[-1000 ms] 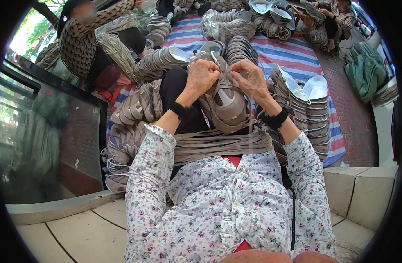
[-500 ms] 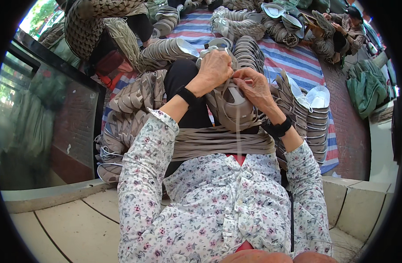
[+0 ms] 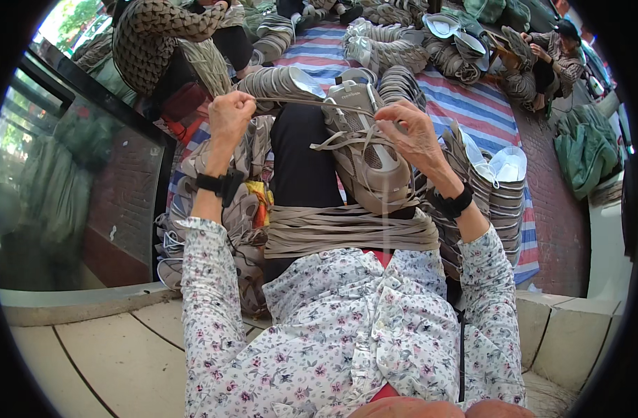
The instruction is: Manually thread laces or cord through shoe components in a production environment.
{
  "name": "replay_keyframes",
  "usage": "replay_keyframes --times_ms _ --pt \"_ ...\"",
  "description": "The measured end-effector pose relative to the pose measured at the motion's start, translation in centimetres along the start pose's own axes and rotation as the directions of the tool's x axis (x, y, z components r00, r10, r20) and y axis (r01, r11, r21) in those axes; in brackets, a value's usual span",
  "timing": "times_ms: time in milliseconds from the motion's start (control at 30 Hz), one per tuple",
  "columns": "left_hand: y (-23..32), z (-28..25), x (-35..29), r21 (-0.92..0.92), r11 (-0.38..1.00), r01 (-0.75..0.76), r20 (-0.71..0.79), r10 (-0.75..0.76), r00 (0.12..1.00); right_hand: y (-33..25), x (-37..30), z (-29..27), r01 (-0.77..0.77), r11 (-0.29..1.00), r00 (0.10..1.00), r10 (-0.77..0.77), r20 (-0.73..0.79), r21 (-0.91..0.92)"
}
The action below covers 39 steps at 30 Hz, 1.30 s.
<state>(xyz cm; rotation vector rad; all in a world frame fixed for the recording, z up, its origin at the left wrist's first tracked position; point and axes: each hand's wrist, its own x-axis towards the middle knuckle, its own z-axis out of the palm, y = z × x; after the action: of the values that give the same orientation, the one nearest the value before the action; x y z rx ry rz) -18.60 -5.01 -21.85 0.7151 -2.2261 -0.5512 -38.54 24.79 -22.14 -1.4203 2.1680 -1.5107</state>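
Observation:
A beige-grey sneaker [image 3: 390,167] rests on my right thigh, its toe toward me. My left hand [image 3: 231,118] is closed on a shoelace [image 3: 298,102] and holds it out to the left, above my knee. The lace runs taut across the shoe's tongue to my right hand [image 3: 407,134]. There my thumb and fingertips pinch the lace beside the shoe's right side. Another lace end hangs loose over the left edge of the shoe. Across my lap lies a thick bundle of flat beige laces [image 3: 350,228].
Nested rows of similar shoes [image 3: 281,81] surround my legs, some on a striped sheet [image 3: 465,104]. More shoe uppers [image 3: 507,167] are stacked at right. A glass door [image 3: 82,188] stands at left, green sacks [image 3: 585,150] at right. Other people sit further off.
My left hand has moved from above the shoe out to the left, drawing the lace tight. My right hand has shifted slightly right. More of the shoe now shows.

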Motion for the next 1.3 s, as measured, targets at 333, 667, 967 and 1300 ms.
replay_keyframes --times_ms 333,667,967,1300 --pt "0.5 0.6 -2.7 -0.124 0.988 0.097 0.028 -0.094 0.995 -0.4 1.6 1.8 0.378 0.811 0.919 -0.270 0.286 -0.446" --pt "-1.0 0.0 -4.0 -0.100 0.989 0.105 0.070 -0.099 0.993 -1.1 3.3 0.2 0.235 0.937 0.900 -0.109 0.423 -0.260" --pt "-8.6 -6.3 -4.3 0.097 0.986 0.135 -0.096 -0.126 0.987 -0.5 4.2 -4.0 -0.375 0.877 0.766 0.112 0.634 0.299" --pt "-19.1 -22.5 -8.1 0.327 0.844 0.425 -0.352 -0.308 0.884 3.6 3.3 -6.4 -0.508 0.601 0.812 0.094 0.576 0.617"
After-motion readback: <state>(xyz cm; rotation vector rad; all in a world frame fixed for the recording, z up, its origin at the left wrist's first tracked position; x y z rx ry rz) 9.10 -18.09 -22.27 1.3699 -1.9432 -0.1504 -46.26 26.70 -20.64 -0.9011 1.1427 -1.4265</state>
